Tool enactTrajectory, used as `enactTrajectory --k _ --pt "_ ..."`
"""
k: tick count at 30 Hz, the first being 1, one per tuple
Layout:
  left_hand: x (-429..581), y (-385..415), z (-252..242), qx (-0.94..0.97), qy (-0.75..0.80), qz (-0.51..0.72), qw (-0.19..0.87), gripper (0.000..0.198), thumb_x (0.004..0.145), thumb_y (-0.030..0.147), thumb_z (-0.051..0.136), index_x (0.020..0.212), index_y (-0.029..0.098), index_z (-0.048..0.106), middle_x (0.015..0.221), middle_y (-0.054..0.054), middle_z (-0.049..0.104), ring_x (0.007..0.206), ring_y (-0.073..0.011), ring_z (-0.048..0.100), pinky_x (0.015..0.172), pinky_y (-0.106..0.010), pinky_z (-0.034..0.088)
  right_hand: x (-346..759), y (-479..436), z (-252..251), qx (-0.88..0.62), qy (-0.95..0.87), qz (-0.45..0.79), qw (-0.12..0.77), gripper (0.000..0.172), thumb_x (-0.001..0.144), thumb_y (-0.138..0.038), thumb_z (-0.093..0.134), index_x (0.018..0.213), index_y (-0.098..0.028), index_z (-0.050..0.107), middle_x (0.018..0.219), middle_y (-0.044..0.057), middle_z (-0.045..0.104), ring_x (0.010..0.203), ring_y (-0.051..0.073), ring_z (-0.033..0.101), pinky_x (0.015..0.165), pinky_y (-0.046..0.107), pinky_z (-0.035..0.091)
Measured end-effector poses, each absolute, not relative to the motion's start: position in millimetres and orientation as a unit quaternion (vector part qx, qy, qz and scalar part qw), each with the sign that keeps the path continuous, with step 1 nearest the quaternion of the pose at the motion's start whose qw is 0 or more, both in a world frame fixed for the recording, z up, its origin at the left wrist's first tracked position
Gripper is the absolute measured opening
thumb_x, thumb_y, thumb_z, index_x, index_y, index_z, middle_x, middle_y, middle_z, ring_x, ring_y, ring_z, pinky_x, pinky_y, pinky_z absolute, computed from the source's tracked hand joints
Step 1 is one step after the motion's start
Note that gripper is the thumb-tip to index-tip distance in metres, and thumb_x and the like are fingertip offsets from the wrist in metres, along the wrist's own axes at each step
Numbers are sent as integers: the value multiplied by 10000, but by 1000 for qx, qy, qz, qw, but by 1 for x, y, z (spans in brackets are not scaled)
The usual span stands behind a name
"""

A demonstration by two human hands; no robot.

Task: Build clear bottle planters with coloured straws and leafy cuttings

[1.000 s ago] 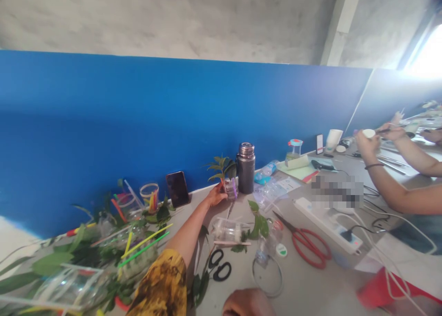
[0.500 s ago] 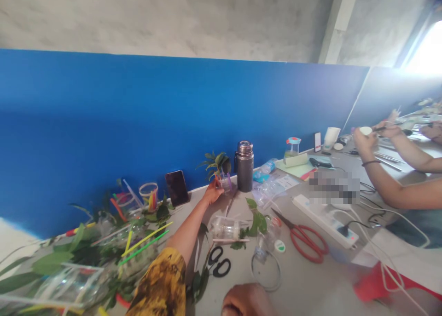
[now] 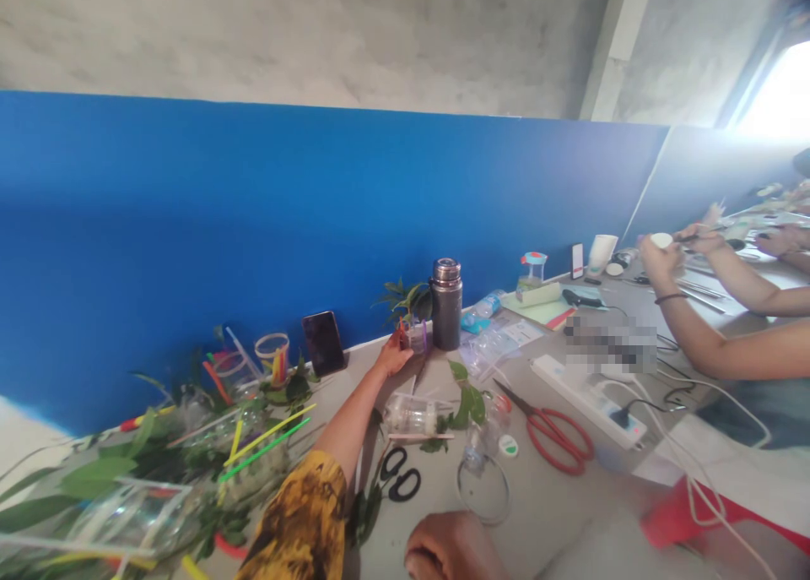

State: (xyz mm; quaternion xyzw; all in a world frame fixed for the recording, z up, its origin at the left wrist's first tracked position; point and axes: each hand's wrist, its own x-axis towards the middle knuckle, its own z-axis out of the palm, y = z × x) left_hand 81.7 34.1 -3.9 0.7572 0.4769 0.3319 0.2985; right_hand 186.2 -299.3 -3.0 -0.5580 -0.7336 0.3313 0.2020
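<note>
At the foot of the blue partition my left hand (image 3: 396,356) is closed around the side of a small clear plastic cup (image 3: 416,337). A leafy sprig (image 3: 405,297) rises from the cup, and coloured straw pieces show at its sides. Just right of the cup stands a dark thermos flask (image 3: 446,306), upright. My right hand (image 3: 450,548) rests near the bottom edge as a loose fist, with nothing visible in it. Black-handled scissors (image 3: 400,476) lie between my hands, beside a clear plastic bottle piece (image 3: 413,415) with straws on it.
Leaves, straws and cut bottles crowd the left, near a leaning phone (image 3: 323,344). Red-handled scissors (image 3: 557,436), a power strip (image 3: 585,398) and loose cables (image 3: 702,479) lie to the right. Another person's hands (image 3: 667,255) work beyond them.
My left hand and the cup have shifted slightly right, closer to the thermos flask, and the sprig moved with them. My right hand stays closed in about the same place.
</note>
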Motion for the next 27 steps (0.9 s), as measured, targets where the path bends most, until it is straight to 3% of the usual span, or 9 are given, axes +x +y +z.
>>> enactTrajectory --k 9,18,21,23,24,27 --pt "86 34 -5 744 488 351 293 620 719 78 634 1329 185 592 1243 -90 629 1047 -227 654 1055 -386 495 186 -298 -3 -551 -737 338 196 231 854 -176 644 947 -242 845 951 43 833 901 192 772 738 207 471" --pt "86 27 4 760 462 344 302 518 745 82 639 1251 185 600 1008 -66 726 920 -236 667 908 -362 532 185 -299 -22 -542 -742 334 212 193 859 -201 639 901 -245 822 923 27 827 879 175 752 755 200 480" --pt "86 27 3 762 463 344 297 580 737 96 649 1302 191 561 991 -54 726 898 -232 668 879 -354 527 196 -305 -30 -524 -735 335 272 193 889 -250 613 917 -268 803 917 9 813 904 170 733 800 200 488" --pt "87 29 1 762 467 341 290 592 732 107 658 1310 183 552 987 -58 720 880 -232 663 868 -359 520 218 -305 -31 -510 -736 305 326 217 913 -307 580 904 -247 789 858 31 797 803 170 717 766 215 504" --pt "87 30 0 762 470 339 287 584 734 111 659 1305 176 554 982 -61 716 872 -234 660 865 -364 517 235 -303 -29 -535 -715 262 367 272 940 -337 532 872 -229 773 825 55 782 759 181 700 744 235 510" --pt "87 31 -2 764 473 338 281 549 739 111 653 1279 168 572 987 -70 712 873 -239 658 875 -373 508 299 -292 -19 -680 -589 110 423 384 1009 -393 413 984 -226 757 996 112 782 921 241 710 848 315 526"
